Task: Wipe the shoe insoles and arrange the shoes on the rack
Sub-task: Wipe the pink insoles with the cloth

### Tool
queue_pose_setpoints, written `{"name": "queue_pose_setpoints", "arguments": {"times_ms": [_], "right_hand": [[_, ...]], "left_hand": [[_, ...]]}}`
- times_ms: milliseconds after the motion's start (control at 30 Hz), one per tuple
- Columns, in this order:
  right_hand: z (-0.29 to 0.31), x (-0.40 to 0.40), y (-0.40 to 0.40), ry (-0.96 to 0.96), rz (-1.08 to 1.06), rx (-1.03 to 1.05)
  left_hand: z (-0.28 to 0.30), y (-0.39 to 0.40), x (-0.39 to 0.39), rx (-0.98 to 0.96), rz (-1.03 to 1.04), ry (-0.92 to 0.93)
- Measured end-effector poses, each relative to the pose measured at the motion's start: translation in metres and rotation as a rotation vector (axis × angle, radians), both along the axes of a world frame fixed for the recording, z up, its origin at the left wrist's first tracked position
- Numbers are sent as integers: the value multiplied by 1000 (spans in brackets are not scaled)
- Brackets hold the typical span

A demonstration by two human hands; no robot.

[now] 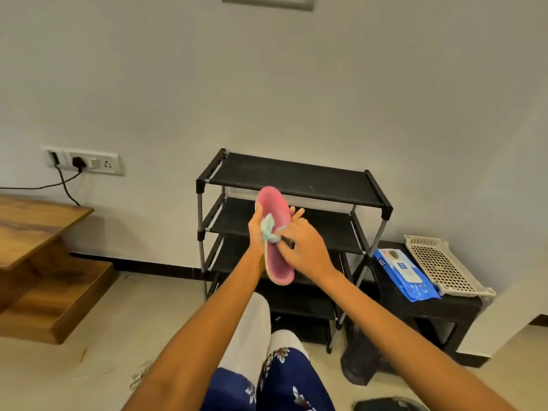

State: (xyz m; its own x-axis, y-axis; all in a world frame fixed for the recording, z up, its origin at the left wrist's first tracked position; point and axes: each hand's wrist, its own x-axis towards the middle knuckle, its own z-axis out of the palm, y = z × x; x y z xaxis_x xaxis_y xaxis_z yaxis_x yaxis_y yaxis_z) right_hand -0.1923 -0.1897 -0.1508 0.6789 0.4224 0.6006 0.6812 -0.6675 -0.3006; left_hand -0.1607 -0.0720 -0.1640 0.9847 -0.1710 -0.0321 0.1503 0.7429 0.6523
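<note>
At the centre of the view, a pink insole (pixel 274 232) is held up in front of the black shoe rack (pixel 296 179). It is gripped along its edge at 9 o'clock by the left hand (pixel 257 229), whose grip is wrapped around it, with fingertips showing past the far edge. A crumpled pale wipe (pixel 269 231) is pressed to the insole's middle. The right hand (pixel 305 250) lies at 3 o'clock of the wipe with its fingers bent over the insole; whether the wipe is pinched in its grip cannot be told.

Wiping is judged to be under way, not finished. No shoes are seen on the rack's upper shelves, so arranging appears to be left. A dark shoe (pixel 357 363) stands on the floor at 5 o'clock of the rack. A blue wipes pack (pixel 406 274) lies on a low dark table (pixel 444 310) at 3 o'clock.
</note>
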Motion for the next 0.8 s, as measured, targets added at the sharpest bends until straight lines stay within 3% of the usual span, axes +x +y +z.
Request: {"name": "queue_pose_setpoints", "arguments": {"times_ms": [100, 300, 567, 700, 800], "right_hand": [[1, -12, 3, -74, 60, -85], [31, 31, 17, 0, -221, 13], [-6, -9, 20, -184, 113, -221], [12, 24, 10, -91, -179, -126], [20, 36, 9, -45, -184, -134]], "left_hand": [[1, 10, -2, -20, -106, -30], [5, 11, -9, 133, 58, 56], [-10, 33, 4, -28, -63, 60], [-1, 12, 2, 179, 28, 128], [5, 5, 6, 234, 109, 139]]}}
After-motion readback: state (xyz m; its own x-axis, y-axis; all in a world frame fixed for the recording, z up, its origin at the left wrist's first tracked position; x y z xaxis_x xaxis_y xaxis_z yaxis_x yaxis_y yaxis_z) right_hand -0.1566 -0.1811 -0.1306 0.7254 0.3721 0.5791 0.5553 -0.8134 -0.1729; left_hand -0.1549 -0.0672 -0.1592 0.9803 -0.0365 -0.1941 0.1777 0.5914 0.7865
